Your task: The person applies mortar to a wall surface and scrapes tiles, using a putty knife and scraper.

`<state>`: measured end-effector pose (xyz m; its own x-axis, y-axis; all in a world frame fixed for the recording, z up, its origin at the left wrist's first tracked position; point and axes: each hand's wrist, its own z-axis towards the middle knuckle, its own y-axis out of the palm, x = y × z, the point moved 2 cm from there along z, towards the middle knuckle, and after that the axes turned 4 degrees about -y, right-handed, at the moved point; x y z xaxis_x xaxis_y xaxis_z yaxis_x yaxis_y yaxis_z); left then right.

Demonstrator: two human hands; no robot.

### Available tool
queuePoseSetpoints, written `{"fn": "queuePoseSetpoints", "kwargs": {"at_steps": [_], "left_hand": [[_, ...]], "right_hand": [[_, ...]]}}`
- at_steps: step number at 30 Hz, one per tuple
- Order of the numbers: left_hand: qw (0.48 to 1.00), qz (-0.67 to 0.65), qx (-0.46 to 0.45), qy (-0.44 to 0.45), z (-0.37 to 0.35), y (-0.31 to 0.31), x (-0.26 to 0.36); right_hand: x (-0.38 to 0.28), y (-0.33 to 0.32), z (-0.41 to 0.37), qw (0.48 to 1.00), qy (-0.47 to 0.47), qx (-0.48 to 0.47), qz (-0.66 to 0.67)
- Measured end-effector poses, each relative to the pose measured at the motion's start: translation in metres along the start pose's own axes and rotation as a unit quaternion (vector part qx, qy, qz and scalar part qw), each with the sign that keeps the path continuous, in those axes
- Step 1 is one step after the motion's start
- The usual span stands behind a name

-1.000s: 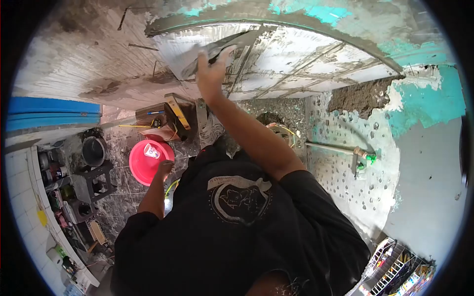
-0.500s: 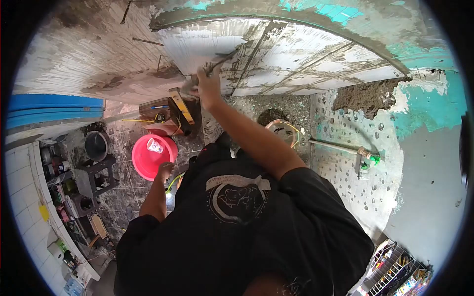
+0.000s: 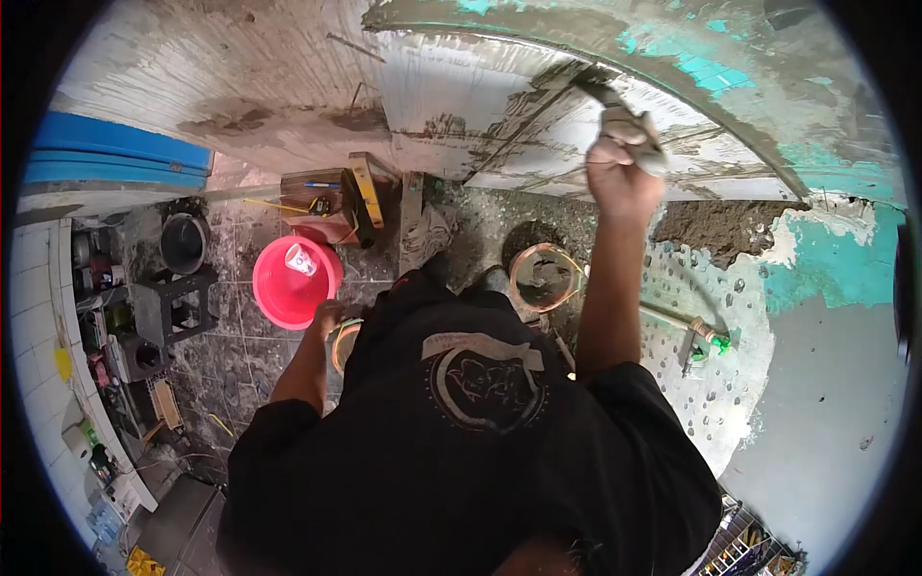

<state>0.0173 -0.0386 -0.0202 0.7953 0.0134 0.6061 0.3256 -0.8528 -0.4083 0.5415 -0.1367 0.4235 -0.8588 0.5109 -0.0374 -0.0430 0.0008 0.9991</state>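
My right hand (image 3: 622, 168) is raised against the tiled wall, gripping a flat-bladed scraper (image 3: 601, 88). Motion blurs the fingers and the tool's handle. Its dark blade lies near the upper edge of the white tiles (image 3: 449, 86), which are smeared with grey paste. My left hand (image 3: 328, 317) hangs low with curled fingers, beside the rim of a pink basin (image 3: 267, 296) and above an orange-rimmed bucket (image 3: 343, 348). Whatever those fingers may hold is hidden. Inside the basin sits a white printed cup (image 3: 300, 259).
A second bucket (image 3: 544, 278) stands on the floor by my feet. Under the wall are a yellow spirit level (image 3: 366, 192) and a tape measure (image 3: 320, 205). A black tub (image 3: 184, 242) and a dark crate (image 3: 178, 305) are at left. A pipe (image 3: 672, 319) juts from the right wall.
My right hand has swept rightward across the tiles with the scraper, and the forearm is now more upright. The view has shifted slightly. My left hand stays low beside the basin.
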Motion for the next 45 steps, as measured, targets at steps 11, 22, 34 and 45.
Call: {"fn": "queuePoseSetpoints", "kwargs": {"at_steps": [11,22,34,45], "left_hand": [[0.966,-0.213,0.041,-0.143,-0.003,-0.01,0.074],[0.997,-0.046,0.042,-0.048,-0.055,0.015,0.039],[0.973,0.184,0.136,-0.001,-0.126,0.111,0.038],[0.99,0.052,0.046,-0.12,-0.184,0.223,-0.046]], "right_hand": [[-0.02,-0.124,-0.098,0.916,-0.036,0.318,-0.241],[-0.01,-0.307,-0.161,0.815,0.202,0.425,-0.338],[-0.052,-0.34,-0.197,0.758,0.254,0.465,-0.381],[-0.047,-0.338,-0.159,0.788,0.267,0.352,-0.43]]}}
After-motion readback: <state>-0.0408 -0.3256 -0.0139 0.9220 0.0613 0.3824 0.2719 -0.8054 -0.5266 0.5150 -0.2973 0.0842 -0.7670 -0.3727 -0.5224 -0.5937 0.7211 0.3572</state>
